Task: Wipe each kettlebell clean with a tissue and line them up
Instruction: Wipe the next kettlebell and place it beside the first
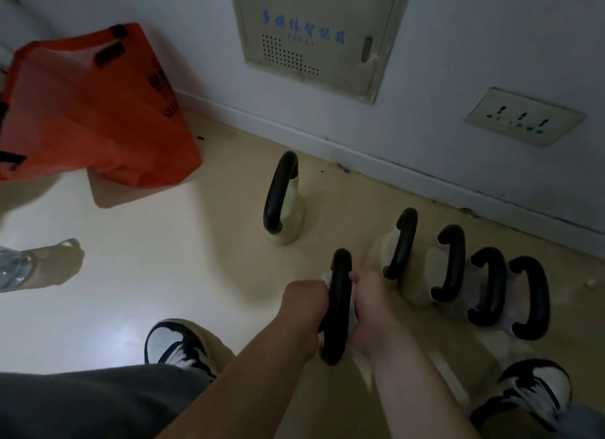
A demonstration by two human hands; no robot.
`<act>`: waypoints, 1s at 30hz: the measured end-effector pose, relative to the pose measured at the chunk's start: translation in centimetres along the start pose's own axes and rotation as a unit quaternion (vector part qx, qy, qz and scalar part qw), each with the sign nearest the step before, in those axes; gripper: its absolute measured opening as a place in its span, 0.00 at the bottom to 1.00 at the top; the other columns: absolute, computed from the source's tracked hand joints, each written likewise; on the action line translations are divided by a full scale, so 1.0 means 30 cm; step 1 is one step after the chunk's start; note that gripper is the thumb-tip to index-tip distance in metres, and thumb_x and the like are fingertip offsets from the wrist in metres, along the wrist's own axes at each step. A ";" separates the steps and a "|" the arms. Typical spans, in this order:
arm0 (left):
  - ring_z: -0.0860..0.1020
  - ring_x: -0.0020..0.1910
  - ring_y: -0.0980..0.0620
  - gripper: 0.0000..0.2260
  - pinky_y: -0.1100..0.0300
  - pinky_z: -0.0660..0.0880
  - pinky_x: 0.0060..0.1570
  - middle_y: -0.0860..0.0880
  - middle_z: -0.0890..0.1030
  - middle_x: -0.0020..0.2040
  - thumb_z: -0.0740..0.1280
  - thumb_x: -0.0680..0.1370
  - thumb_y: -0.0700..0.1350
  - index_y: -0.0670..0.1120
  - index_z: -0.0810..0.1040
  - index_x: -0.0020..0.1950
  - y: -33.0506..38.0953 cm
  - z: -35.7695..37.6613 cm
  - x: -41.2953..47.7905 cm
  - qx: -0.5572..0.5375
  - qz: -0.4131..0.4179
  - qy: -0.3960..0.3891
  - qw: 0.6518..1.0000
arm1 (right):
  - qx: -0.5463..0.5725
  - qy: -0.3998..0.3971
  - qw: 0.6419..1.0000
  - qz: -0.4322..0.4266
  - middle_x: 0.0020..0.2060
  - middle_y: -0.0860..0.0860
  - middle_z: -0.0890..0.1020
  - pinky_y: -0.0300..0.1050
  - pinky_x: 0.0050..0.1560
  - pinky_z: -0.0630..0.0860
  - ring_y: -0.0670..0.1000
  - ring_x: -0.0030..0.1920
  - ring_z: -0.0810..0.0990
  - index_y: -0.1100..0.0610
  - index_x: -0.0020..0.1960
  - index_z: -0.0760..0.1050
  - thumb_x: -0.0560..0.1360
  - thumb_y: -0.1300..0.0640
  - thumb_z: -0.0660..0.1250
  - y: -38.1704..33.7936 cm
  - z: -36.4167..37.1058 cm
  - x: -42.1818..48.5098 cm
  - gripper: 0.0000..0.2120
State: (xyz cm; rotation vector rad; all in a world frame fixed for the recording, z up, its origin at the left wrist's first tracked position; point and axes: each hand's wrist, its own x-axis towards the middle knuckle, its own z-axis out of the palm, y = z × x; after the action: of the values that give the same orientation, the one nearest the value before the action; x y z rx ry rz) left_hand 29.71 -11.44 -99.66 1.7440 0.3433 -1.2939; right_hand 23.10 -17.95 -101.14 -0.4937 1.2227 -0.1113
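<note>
Kettlebell (339, 307) in work sits low centre on the floor (163, 242), between the person's shoes (176, 343), black handle up, body mostly hidden by the hands. Both forearms reach down and forward. Left hand (304, 307) is curled, clamped against the handle's left side. Right hand (370, 311) is curled on the right side, pressing a white tissue (353, 307) to the handle; bits of tissue also show at the top of the grip. Just to the right, a row of four kettlebells (451, 262) stands side by side near the wall (458, 78), handles roughly parallel. Lone kettlebell (284, 203) stands apart, farther up and left of the row. Orange bag (98, 111) slumps far left by the wall, contents not visible. Clear plastic bottle (9, 268) lies at the left edge, contents cannot tell.
</note>
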 end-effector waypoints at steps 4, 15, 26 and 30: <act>0.79 0.26 0.49 0.13 0.65 0.71 0.21 0.40 0.82 0.37 0.68 0.81 0.45 0.36 0.83 0.46 0.140 -0.001 0.056 -0.010 0.021 0.010 1.000 | 0.001 0.048 0.999 0.005 0.31 0.55 0.78 0.39 0.29 0.73 0.54 0.27 0.79 0.58 0.36 0.80 0.77 0.51 0.58 -0.085 0.108 0.082 0.18; 0.79 0.31 0.46 0.10 0.60 0.79 0.28 0.42 0.82 0.37 0.61 0.83 0.40 0.39 0.82 0.49 0.471 0.016 0.219 0.034 0.072 0.004 0.997 | -0.022 0.003 0.999 -0.032 0.48 0.58 0.80 0.50 0.50 0.78 0.59 0.46 0.79 0.60 0.59 0.82 0.75 0.55 0.59 -0.373 0.288 0.200 0.19; 0.74 0.38 0.46 0.13 0.56 0.73 0.39 0.39 0.79 0.48 0.63 0.80 0.42 0.36 0.76 0.61 0.378 -0.007 0.270 0.069 0.076 0.064 0.993 | -0.119 0.121 0.984 -0.043 0.47 0.60 0.82 0.48 0.47 0.74 0.61 0.53 0.81 0.65 0.59 0.79 0.85 0.57 0.59 -0.391 0.230 0.116 0.14; 0.78 0.50 0.41 0.15 0.52 0.77 0.52 0.38 0.80 0.55 0.62 0.79 0.36 0.39 0.77 0.64 0.320 -0.030 0.207 0.095 0.103 0.025 0.990 | -0.136 0.126 0.981 -0.048 0.42 0.57 0.79 0.45 0.45 0.73 0.57 0.44 0.79 0.63 0.51 0.75 0.84 0.54 0.63 -0.365 0.203 0.071 0.12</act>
State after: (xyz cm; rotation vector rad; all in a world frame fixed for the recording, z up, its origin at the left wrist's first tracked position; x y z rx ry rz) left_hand 39.28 -17.73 -100.26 1.9200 0.0664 -1.1652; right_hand 31.41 -26.58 -96.86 -0.7960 1.4719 -0.0899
